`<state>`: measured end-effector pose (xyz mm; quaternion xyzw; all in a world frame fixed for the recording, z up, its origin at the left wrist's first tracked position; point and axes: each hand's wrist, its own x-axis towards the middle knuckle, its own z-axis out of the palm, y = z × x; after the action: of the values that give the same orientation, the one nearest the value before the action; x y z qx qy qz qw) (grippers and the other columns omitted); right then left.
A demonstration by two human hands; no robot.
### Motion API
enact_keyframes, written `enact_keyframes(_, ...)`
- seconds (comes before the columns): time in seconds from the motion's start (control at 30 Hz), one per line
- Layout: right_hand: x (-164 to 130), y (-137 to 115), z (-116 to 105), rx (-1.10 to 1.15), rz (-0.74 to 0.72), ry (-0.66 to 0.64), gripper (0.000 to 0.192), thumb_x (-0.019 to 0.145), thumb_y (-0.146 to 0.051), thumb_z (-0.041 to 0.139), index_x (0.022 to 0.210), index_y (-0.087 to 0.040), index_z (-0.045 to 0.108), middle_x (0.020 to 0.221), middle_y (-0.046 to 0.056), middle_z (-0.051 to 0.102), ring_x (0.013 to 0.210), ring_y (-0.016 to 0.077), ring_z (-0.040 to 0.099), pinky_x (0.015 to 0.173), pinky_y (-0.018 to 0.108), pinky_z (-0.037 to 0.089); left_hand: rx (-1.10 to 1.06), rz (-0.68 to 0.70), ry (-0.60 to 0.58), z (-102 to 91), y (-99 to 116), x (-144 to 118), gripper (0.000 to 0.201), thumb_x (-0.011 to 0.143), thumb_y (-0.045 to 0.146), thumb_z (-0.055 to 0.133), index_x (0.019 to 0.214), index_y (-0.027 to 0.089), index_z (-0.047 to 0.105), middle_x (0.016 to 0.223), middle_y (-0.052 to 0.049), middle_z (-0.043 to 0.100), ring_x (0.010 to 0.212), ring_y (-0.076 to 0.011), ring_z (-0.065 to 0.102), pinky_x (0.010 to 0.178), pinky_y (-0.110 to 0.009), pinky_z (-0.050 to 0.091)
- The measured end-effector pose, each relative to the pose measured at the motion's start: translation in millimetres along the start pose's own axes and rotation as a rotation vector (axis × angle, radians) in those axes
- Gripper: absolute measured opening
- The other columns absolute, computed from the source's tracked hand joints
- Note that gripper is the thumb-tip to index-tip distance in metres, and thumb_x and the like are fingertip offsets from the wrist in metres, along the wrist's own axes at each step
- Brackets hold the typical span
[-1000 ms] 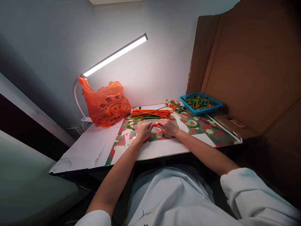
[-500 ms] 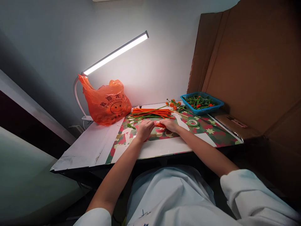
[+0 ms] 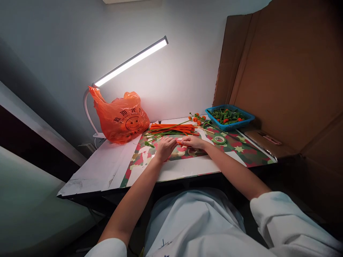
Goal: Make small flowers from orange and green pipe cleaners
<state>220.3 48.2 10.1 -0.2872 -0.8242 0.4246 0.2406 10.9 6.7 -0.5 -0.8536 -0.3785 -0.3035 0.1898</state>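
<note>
An orange plastic bag [image 3: 122, 117] with a smiley face sat at the far left of my worktop [image 3: 102, 167], under a lit bar lamp [image 3: 131, 62]. A blue basket [image 3: 229, 117] of green and orange bits stood at the far right corner, against brown cardboard [image 3: 281, 71]. A roll of green tape [image 3: 219, 140] lay nearer.

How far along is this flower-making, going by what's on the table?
Done, it seems: a few finished stems with orange heads lie near the blue basket, which holds more small green and orange pieces. In hand: the left hand and right hand together pinch a small orange piece over the patterned mat. Left: a sizeable pile of orange and green stems, unworked, and the green tape roll.
</note>
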Motion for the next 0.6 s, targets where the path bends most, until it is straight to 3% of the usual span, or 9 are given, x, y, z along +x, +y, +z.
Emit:
enact_keyframes(0.17,-6.6,-2.9,-9.6,0.226,0.12,-0.171,0.047,0.07,-0.06,0.068,0.078,-0.014,0.063,0.068,0.001,0.061,0.061,0.0105,0.054,0.055,0.021,0.04,-0.064,-0.017,-0.039,-1.5,5.4,2.0,0.034,0.098,0.038,0.036,0.077,0.02,0.057,0.074,-0.005,0.057,0.07,-0.0174,0.047,0.068,-0.031,0.036)
enact_keyframes(0.3,-8.2,-2.2,-12.5,0.363,0.171,-0.295,0.043,0.063,-0.052,0.077,0.073,-0.013,0.061,0.06,0.001,0.063,0.054,0.0101,0.056,0.053,0.022,0.045,-0.105,-0.001,-0.054,-3.3,8.4,2.7,0.032,0.097,0.038,0.038,0.082,0.02,0.059,0.076,-0.005,0.057,0.072,-0.0181,0.047,0.07,-0.031,0.037)
enact_keyframes(0.43,-8.1,-2.0,-7.9,0.362,0.189,-0.141,0.041,0.056,-0.044,0.083,0.069,-0.014,0.058,0.054,-0.003,0.057,0.046,0.0095,0.053,0.046,0.022,0.043,-0.137,-0.001,-0.054,-3.5,7.4,2.5,0.03,0.097,0.036,0.04,0.079,0.02,0.058,0.074,-0.004,0.058,0.07,-0.0175,0.046,0.069,-0.03,0.036)
enact_keyframes(0.6,-8.4,-9.0,2.9,0.132,0.111,0.066,0.037,0.061,-0.045,0.078,0.067,-0.014,0.059,0.056,-0.003,0.056,0.045,0.0084,0.051,0.043,0.02,0.038,-0.147,-0.066,-0.057,1.1,1.9,-0.5,0.033,0.097,0.035,0.039,0.076,0.019,0.058,0.07,-0.003,0.059,0.067,-0.0169,0.046,0.068,-0.029,0.037)
